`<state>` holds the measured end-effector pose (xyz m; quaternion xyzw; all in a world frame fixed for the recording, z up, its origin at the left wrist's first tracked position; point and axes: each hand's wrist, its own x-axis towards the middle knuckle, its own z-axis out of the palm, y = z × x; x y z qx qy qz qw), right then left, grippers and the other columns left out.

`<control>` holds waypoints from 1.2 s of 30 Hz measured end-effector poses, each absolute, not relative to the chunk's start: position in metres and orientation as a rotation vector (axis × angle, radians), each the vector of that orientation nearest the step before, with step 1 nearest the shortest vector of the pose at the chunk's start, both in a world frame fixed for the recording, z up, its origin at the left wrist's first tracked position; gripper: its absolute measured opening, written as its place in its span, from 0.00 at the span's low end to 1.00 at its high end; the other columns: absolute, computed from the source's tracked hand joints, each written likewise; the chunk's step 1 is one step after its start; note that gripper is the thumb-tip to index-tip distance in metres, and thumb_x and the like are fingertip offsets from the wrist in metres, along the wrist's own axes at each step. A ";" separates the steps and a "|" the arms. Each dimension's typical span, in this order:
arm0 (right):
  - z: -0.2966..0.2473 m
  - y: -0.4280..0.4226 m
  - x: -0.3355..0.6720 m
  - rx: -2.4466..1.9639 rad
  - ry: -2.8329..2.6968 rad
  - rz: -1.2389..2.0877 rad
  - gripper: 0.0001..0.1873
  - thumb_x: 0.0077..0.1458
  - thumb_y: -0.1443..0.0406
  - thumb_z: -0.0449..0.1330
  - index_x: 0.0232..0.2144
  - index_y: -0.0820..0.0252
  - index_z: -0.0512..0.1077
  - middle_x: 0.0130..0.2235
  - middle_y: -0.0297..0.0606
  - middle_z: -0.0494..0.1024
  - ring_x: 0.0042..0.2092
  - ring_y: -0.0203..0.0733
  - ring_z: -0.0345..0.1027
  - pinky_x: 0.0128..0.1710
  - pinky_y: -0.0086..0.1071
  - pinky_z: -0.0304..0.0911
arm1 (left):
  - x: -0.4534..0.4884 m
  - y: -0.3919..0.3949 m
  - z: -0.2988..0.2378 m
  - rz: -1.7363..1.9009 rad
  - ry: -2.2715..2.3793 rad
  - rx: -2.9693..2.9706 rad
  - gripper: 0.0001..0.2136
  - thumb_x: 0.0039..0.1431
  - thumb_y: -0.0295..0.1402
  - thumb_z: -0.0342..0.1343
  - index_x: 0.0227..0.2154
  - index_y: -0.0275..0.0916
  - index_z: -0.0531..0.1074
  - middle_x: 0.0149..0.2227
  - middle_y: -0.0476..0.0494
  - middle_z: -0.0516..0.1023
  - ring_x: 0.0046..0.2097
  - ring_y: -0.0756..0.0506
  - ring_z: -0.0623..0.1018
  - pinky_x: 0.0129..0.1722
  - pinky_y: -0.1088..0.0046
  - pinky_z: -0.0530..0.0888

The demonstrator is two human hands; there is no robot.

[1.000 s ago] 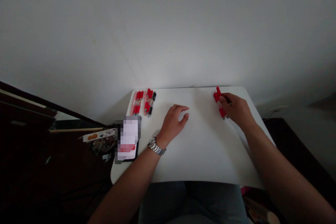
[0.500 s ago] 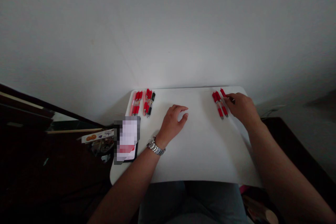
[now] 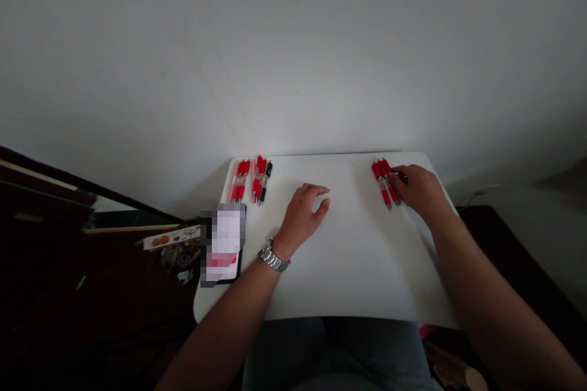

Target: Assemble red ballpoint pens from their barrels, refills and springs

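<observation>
At the table's far right, red pens (image 3: 380, 180) lie side by side, slanting the same way. My right hand (image 3: 415, 186) is closed on the rightmost red pen (image 3: 386, 166), fingertips at its upper part; the hand hides some of it. That pen lies close against the others. My left hand (image 3: 305, 214) rests over the middle of the table, open and empty, thumb and fingers curved apart. A silver watch (image 3: 274, 255) is on that wrist. At the far left lie two groups of pens: red and pink ones (image 3: 239, 180), then red, pink and a black pen (image 3: 266, 183).
A phone (image 3: 224, 244), its screen blurred out, lies at the left edge of the small white table (image 3: 348, 269). The wall (image 3: 293, 73) stands right behind the table. To the left, on the floor side, is a cluttered container (image 3: 178, 256). A dark piece of furniture (image 3: 499, 244) borders the right.
My right hand has shifted the rightmost red pen left, closing the gap to the red pens beside it. My left hand has stayed in place.
</observation>
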<state>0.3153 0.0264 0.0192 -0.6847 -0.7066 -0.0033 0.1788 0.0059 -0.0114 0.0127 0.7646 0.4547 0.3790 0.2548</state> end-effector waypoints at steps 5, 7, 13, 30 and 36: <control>0.019 0.027 0.316 -1.930 -2.013 0.006 0.20 0.64 0.60 0.54 0.46 0.64 0.82 0.36 0.48 0.80 0.36 0.50 0.73 0.40 0.40 0.66 | 0.006 -0.011 0.013 1.013 1.244 2.090 0.09 0.68 0.31 0.56 0.48 0.40 0.74 0.48 0.41 0.78 0.52 0.42 0.76 0.57 0.58 0.74; 0.019 0.028 0.316 -1.919 -2.012 0.006 0.20 0.64 0.59 0.54 0.46 0.63 0.82 0.36 0.48 0.80 0.36 0.50 0.73 0.41 0.41 0.67 | 0.006 -0.012 0.014 1.015 1.246 2.087 0.08 0.68 0.31 0.56 0.48 0.40 0.74 0.48 0.41 0.78 0.52 0.42 0.76 0.56 0.58 0.74; 0.018 0.027 0.318 -1.894 -1.962 -0.012 0.21 0.63 0.58 0.54 0.47 0.65 0.80 0.36 0.49 0.80 0.35 0.49 0.72 0.40 0.41 0.67 | 0.006 -0.011 0.013 1.034 1.240 2.088 0.08 0.67 0.31 0.56 0.47 0.40 0.74 0.47 0.41 0.78 0.51 0.42 0.76 0.56 0.58 0.74; 0.028 -0.002 0.242 -1.469 -2.138 0.233 0.14 0.66 0.57 0.56 0.29 0.55 0.67 0.29 0.37 0.73 0.30 0.41 0.64 0.33 0.35 0.57 | 0.005 -0.011 0.011 1.072 1.292 2.047 0.07 0.68 0.31 0.55 0.45 0.40 0.76 0.45 0.42 0.78 0.49 0.43 0.77 0.54 0.61 0.74; 0.020 -0.009 0.221 -1.361 -2.236 0.342 0.12 0.66 0.59 0.57 0.30 0.57 0.65 0.29 0.36 0.71 0.30 0.39 0.62 0.31 0.33 0.55 | 0.005 -0.011 0.012 1.078 1.326 2.027 0.05 0.67 0.29 0.55 0.43 0.40 0.75 0.43 0.43 0.79 0.46 0.44 0.77 0.51 0.63 0.75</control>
